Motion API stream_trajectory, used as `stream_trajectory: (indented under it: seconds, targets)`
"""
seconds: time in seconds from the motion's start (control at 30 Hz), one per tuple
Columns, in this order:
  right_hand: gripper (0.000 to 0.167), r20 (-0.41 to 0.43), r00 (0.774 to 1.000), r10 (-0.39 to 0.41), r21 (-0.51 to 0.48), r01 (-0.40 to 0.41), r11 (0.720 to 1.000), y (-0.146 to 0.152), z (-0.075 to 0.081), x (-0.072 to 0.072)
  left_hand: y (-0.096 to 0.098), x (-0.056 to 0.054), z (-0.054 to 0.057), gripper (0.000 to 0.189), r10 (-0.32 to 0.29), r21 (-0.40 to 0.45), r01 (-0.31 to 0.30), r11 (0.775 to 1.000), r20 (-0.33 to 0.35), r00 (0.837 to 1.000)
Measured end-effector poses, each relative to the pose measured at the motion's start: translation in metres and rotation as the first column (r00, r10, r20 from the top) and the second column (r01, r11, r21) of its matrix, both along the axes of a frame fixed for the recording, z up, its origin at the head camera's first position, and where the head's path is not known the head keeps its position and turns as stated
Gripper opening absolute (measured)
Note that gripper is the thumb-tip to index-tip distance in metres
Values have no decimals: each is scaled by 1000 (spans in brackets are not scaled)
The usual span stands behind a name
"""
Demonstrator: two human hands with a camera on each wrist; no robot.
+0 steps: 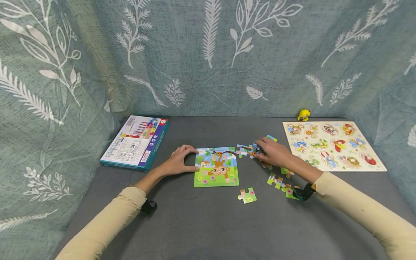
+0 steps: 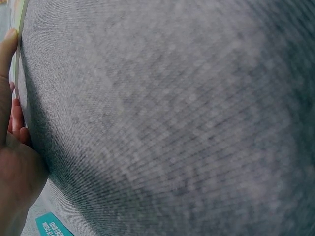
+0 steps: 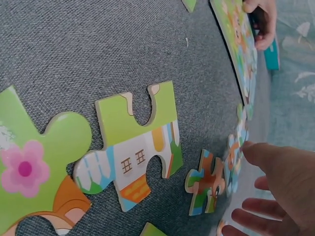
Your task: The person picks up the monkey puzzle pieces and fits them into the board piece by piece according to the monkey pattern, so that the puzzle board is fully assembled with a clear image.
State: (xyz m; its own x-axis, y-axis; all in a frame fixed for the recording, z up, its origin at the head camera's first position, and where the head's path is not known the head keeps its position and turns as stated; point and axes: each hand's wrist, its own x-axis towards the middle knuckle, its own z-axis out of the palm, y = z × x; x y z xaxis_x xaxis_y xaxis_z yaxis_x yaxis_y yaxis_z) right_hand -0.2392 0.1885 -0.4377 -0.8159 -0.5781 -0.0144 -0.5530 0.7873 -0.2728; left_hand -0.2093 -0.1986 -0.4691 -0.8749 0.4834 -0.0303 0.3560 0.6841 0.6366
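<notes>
A jigsaw board (image 1: 216,168) with a monkey hanging from a branch lies on the dark table. My left hand (image 1: 178,161) touches its left edge, thumb and forefinger spread apart along that edge. To the board's right, a blue piece with a branch (image 1: 241,150) overlaps its upper corner in the head view. My right hand (image 1: 274,151) reaches over another blue and brown piece (image 1: 252,151), thumb and fingers apart at its right end. In the right wrist view, the thumb (image 3: 258,153) is right at that piece and the other fingers are loosely extended.
Near my right wrist lie a house piece (image 3: 140,147), a pink-flower piece (image 3: 24,167) and several others. A loose green piece (image 1: 247,195) sits below the board. A boxed set (image 1: 134,142) is at left; a wooden insect puzzle (image 1: 325,137) and a yellow toy (image 1: 303,115) are at right.
</notes>
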Motion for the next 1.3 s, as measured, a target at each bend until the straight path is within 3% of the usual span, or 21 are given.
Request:
stream_trajectory:
  seconds: [0.53,1.03,1.3]
  targets:
    - [57,-58,997,51,29,-49,998,-8,-4,-1,-1,0,-2,58,4,5,-4,1000,2,1000]
    - [61,-53,999,-3,118,10,993,-16,-4,-6,-1,-1,-2,58,-1,12,1,1000,1,1000]
    - [60,-60,998,5,110,1,994,-16,-6,-7,-2,-1,-2,59,0,5,0,1000,6,1000]
